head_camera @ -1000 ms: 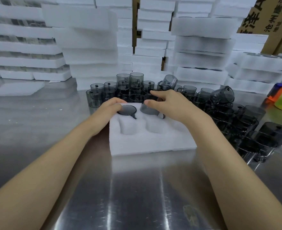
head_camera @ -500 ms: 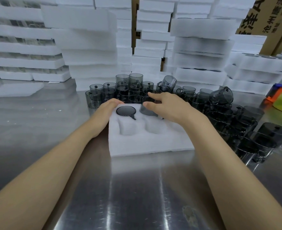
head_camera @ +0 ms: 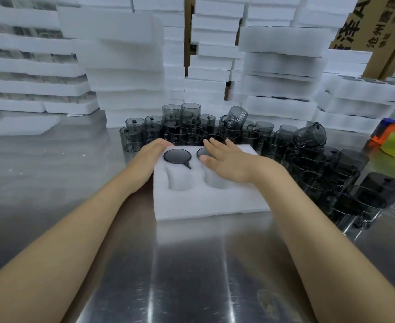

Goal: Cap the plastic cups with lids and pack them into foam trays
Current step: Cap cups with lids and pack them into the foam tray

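A brushed steel table point(head_camera: 191, 271) reflects stacked white foam trays point(head_camera: 126, 66) and cardboard boxes point(head_camera: 364, 33) behind it. The open foam tray point(head_camera: 210, 203) lies at centre. The left hand point(head_camera: 151, 153) rests relaxed on the tray's left edge, beside a lidded cup point(head_camera: 177, 156) seated in a far pocket. The right hand point(head_camera: 230, 160), fingers spread flat, presses a second cup point(head_camera: 201, 152) into the neighbouring pocket. Loose smoky cups point(head_camera: 191, 129) crowd the table beyond the tray and to its right.
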Available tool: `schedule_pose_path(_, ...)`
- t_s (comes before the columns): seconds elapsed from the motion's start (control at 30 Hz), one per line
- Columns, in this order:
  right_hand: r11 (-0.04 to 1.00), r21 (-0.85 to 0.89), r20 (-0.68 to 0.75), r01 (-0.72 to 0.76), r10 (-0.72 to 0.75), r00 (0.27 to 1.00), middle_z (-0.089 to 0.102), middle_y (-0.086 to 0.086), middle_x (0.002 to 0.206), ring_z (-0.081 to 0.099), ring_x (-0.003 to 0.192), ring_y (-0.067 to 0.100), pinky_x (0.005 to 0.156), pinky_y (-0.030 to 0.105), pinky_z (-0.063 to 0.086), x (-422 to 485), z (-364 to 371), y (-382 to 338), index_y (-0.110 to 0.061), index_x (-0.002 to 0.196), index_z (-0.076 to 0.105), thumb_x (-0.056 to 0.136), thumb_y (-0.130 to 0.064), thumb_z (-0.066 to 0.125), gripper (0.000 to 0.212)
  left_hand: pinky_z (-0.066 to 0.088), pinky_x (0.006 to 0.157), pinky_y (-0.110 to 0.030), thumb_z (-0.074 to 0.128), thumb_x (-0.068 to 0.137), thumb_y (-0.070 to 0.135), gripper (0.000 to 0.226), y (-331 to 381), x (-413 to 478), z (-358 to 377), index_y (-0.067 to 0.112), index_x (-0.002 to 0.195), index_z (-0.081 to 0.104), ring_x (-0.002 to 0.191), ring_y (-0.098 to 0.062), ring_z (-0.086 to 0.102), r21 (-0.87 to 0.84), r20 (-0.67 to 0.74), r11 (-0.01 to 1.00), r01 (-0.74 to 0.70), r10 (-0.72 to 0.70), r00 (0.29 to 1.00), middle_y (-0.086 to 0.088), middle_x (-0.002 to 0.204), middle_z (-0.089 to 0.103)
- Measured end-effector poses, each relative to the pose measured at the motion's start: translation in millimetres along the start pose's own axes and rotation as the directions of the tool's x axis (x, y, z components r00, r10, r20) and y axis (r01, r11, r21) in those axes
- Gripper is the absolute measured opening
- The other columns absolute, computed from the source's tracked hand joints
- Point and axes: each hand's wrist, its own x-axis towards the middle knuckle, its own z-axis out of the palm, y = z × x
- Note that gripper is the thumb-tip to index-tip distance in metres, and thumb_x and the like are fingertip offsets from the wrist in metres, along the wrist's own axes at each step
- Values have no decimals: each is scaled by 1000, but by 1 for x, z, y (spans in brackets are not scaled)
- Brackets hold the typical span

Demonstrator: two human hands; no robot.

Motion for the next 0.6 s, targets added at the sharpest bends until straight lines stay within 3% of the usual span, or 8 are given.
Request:
schedule_pose_path(0.2,999,-31,-48,6,-7,999,-14,-21,157,-17,146,17,119,50,1,-5,5,3,-37,151,-7,100,-54,12,57,36,108,-43,47,80,40,38,2,1,3,17,108,61,112,-18,52,-7,12,1000,10,-10,1000,-1,115,59)
schedule_pose_path(0.3,1000,-23,-78,4,-6,997,-11,-21,158,-16,147,16,116,51,4,-4,8,4,-38,151,-4,101,-52,14,55,41,98,-36,52,76,36,27,5,0,2,30,99,65,102,-13,59,-51,58,998,42,-39,998,11,104,65)
schedule_pose_path(0.37,1000,-14,-97,17,-19,995,-6,-19,159,-13,147,17,116,50,6,-5,10,2,-37,152,0,101,-52,16,56,41,100,-36,54,75,32,33,4,0,-1,38,106,63,109,-16,59,-49,111,996,69,-63,992,11,110,64)
schedule_pose_path(0.43,998,45,-167,42,-34,985,13,-13,160,4,148,19,117,47,14,-4,10,3,-32,152,16,100,-50,25,56,42,102,-38,55,77,28,40,5,0,-3,42,114,59,112,-17,59,-45,138,994,99,-92,986,9,116,63)
schedule_pose_path(0.47,988,141,-236,66,-31,971,31,-8,154,23,144,21,115,43,26,-4,8,5,-29,148,32,99,-47,32,52,43,100,-37,55,79,26,42,5,0,-3,44,117,58,111,-15,60,-48,139,993,109,-102,985,9,118,62)
schedule_pose_path(0.53,913,390,-440,118,72,895,64,4,124,57,116,26,91,34,48,-6,0,10,-17,121,63,96,-32,43,35,49,86,-30,53,81,22,43,7,1,-1,44,117,58,101,-10,65,-89,117,988,123,-112,987,8,115,65)
schedule_pose_path(0.6,892,432,-649,130,207,732,69,17,89,62,84,34,67,35,46,-8,-10,23,1,92,68,92,-13,44,27,51,73,-23,49,87,13,43,9,1,2,42,116,60,88,-7,68,-128,85,983,128,-118,989,9,103,69)
